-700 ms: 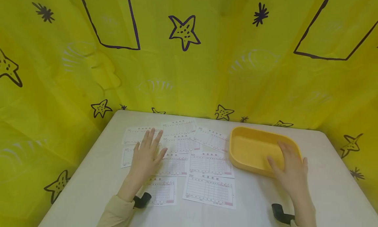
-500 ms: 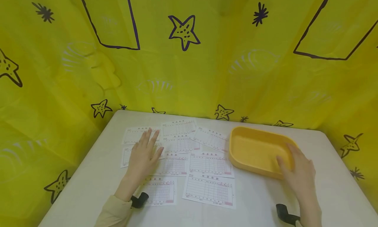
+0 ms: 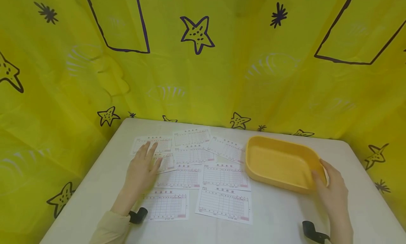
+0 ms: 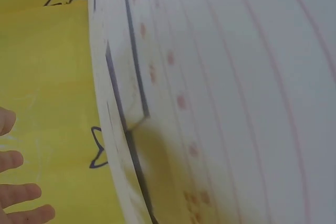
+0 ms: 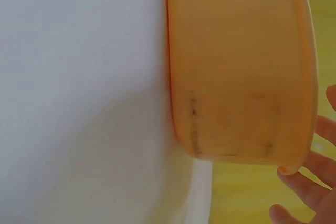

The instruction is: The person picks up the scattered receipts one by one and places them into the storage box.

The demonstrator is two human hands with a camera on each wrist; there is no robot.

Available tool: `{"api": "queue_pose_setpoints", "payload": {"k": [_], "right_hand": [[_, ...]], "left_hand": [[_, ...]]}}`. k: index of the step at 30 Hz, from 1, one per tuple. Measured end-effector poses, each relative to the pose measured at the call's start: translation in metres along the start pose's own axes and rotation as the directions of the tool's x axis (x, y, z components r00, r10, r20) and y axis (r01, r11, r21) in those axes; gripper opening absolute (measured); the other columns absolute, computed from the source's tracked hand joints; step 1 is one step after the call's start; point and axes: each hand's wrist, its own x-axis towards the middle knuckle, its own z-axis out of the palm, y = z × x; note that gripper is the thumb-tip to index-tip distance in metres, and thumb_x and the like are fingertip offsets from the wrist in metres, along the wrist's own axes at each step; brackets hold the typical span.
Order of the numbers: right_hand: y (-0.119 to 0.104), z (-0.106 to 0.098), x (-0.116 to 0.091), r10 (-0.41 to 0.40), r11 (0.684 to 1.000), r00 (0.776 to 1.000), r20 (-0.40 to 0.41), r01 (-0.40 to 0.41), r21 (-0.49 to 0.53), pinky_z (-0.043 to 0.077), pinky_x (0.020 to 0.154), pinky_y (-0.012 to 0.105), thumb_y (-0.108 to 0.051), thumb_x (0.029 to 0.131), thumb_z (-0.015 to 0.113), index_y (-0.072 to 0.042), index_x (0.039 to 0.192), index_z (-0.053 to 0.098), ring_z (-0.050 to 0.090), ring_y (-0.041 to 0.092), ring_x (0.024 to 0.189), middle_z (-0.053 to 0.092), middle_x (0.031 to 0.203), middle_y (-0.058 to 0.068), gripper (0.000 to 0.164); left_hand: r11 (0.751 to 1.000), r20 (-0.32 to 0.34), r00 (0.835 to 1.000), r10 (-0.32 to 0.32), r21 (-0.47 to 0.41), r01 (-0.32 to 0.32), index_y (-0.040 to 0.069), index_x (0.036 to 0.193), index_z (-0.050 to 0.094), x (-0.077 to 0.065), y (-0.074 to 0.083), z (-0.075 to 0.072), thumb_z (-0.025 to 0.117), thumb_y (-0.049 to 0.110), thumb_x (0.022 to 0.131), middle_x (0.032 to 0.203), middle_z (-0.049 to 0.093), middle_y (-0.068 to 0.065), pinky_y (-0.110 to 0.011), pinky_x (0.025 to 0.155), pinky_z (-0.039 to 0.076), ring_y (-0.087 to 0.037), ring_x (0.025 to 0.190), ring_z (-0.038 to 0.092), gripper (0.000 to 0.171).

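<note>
In the head view, my left hand (image 3: 139,170) is over the left side of several white printed receipt slips (image 3: 225,205), fingers extended. Its fingertips overlap a back-left slip (image 3: 165,145); whether they touch it cannot be told. The left wrist view has a red-lined slip (image 4: 236,77) close up, and spread fingers (image 4: 21,195) off at its left edge. At the right end of a shallow yellow plastic tray (image 3: 269,180) is my right hand (image 3: 333,187), thumb in front of the tray's end. The right wrist view has loosely spread fingers by the tray's rim (image 5: 310,77).
The slips lie on a white table (image 3: 272,219), some overlapping. A yellow curtain (image 3: 222,78) with drawn stars hangs behind the table and at both sides. Each wrist wears a black fitting (image 3: 139,215).
My left hand has drawn back to the left and toward me, uncovering more slips. The right hand has shifted right, from over the tray to its right end.
</note>
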Motion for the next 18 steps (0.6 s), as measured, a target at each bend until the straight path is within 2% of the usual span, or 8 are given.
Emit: {"api": "queue_pose_setpoints", "payload": {"k": [7,8,10,13,14,15,16,18], "right_hand": [[0.011,-0.001,-0.001,0.045,0.999,0.999,0.030,-0.046,0.021,0.022,0.102,0.072,-0.018,0.101,0.042,0.002,0.145,0.034,0.031,0.057,0.128,0.033,0.144,0.037,0.050],[0.012,-0.001,-0.001,0.048,0.999,0.998,0.029,-0.049,0.012,0.028,0.101,0.067,-0.018,0.100,0.042,0.002,0.145,0.035,0.035,0.055,0.125,0.035,0.142,0.038,0.050],[0.014,-0.001,-0.002,0.060,0.998,0.998,0.031,-0.060,-0.003,0.038,0.099,0.045,-0.017,0.100,0.042,0.002,0.145,0.036,0.039,0.051,0.120,0.037,0.140,0.037,0.049],[0.017,0.000,-0.003,0.070,0.998,0.997,0.024,-0.069,-0.011,0.033,0.083,0.009,-0.018,0.100,0.043,-0.001,0.145,0.038,0.042,0.046,0.115,0.042,0.138,0.036,0.048],[0.018,0.000,-0.003,0.073,0.997,0.997,0.026,-0.073,-0.006,0.027,0.076,0.002,-0.019,0.100,0.044,-0.001,0.145,0.038,0.042,0.046,0.114,0.042,0.138,0.035,0.048],[0.019,0.001,-0.003,0.082,0.997,0.996,0.029,-0.082,0.000,0.025,0.074,-0.003,-0.020,0.100,0.044,-0.002,0.145,0.039,0.045,0.039,0.115,0.043,0.138,0.035,0.048],[0.020,0.001,-0.003,0.085,0.996,0.996,0.032,-0.086,0.006,0.023,0.073,-0.006,-0.020,0.100,0.044,-0.002,0.145,0.039,0.046,0.038,0.113,0.043,0.139,0.034,0.048],[0.022,0.002,-0.003,0.094,0.995,0.995,0.038,-0.094,0.018,0.023,0.072,-0.008,-0.021,0.100,0.044,-0.002,0.144,0.040,0.050,0.015,0.108,0.043,0.140,0.034,0.048]], "left_hand": [[1.000,-0.001,1.000,-0.022,0.007,0.022,0.008,0.149,0.033,-0.002,-0.018,0.000,0.050,0.033,0.098,0.150,0.034,-0.025,-0.065,0.100,0.039,-0.046,0.135,0.035,0.059],[1.000,0.001,1.000,-0.025,0.006,0.025,0.008,0.148,0.033,-0.003,-0.021,0.000,0.050,0.033,0.098,0.149,0.034,-0.026,-0.064,0.100,0.039,-0.046,0.134,0.035,0.059],[1.000,-0.003,1.000,-0.031,0.003,0.031,0.006,0.147,0.035,-0.003,-0.026,0.000,0.050,0.032,0.098,0.147,0.037,-0.027,-0.064,0.099,0.040,-0.047,0.132,0.037,0.058],[0.999,-0.004,0.999,-0.046,-0.006,0.046,0.005,0.146,0.037,-0.004,-0.034,0.000,0.049,0.030,0.098,0.145,0.040,-0.027,-0.064,0.098,0.040,-0.047,0.130,0.040,0.055],[0.999,-0.002,0.999,-0.052,-0.007,0.052,0.005,0.146,0.037,-0.005,-0.037,-0.001,0.048,0.030,0.099,0.144,0.041,-0.027,-0.064,0.098,0.040,-0.047,0.129,0.040,0.054],[0.998,0.001,0.998,-0.058,-0.009,0.058,0.004,0.145,0.037,-0.005,-0.039,-0.001,0.048,0.029,0.099,0.143,0.042,-0.027,-0.065,0.097,0.040,-0.047,0.128,0.041,0.054],[0.998,0.005,0.998,-0.063,-0.009,0.063,0.004,0.145,0.038,-0.005,-0.041,-0.002,0.047,0.028,0.099,0.142,0.043,-0.028,-0.065,0.097,0.040,-0.047,0.128,0.041,0.053],[0.997,0.015,0.997,-0.072,-0.014,0.072,0.002,0.144,0.038,-0.005,-0.046,-0.005,0.046,0.027,0.099,0.140,0.044,-0.028,-0.065,0.096,0.041,-0.048,0.126,0.043,0.052]]}}
